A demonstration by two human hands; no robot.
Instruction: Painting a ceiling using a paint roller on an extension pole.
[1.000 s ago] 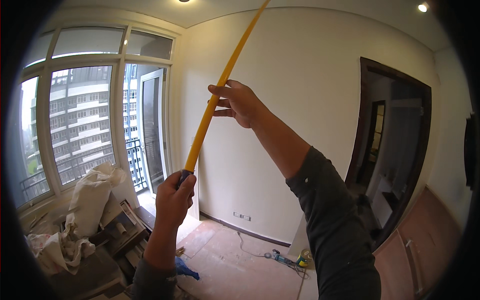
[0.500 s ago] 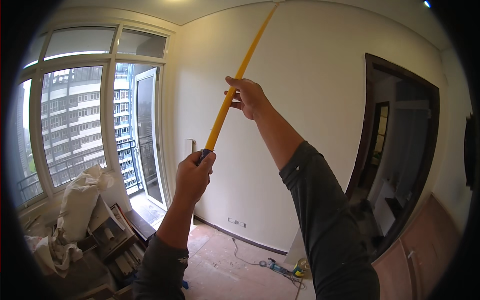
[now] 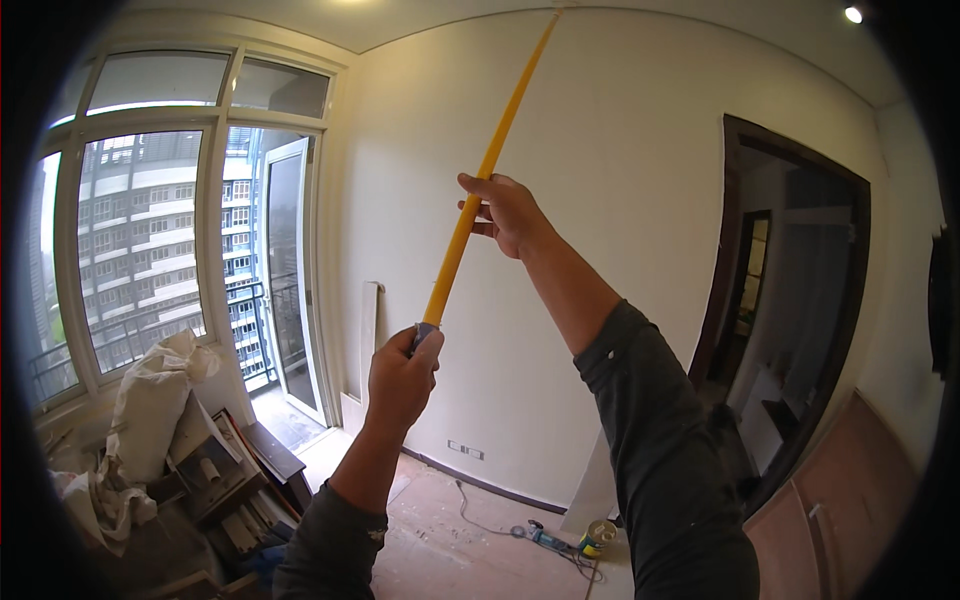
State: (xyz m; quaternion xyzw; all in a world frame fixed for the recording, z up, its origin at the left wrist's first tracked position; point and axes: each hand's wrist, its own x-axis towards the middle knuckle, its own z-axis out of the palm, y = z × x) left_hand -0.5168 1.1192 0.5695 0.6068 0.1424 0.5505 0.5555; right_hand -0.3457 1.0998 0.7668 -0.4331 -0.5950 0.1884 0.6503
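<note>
A long yellow pole (image 3: 499, 140) slants up and away from me, its far tip reaching the top of the pale wall beside the ceiling. What is fixed at that tip is too small to make out. My left hand (image 3: 402, 378) is closed round the dark grip (image 3: 424, 337) at the pole's lower end. Higher up, my right hand (image 3: 508, 212) holds the shaft between thumb and fingers, the arm stretched forward. Both forearms wear dark rolled sleeves.
Left, debris and a white sack (image 3: 155, 395) lie piled below windows, by an open glass door (image 3: 288, 270). An angle grinder (image 3: 548, 537) with its cord and a round tin (image 3: 598, 538) stand on the floor. At right is a dark-framed doorway (image 3: 708, 300).
Both hands and the pole's lower part appear slightly lower and farther right. The far tip stays at the wall's top. The view has shifted a little.
</note>
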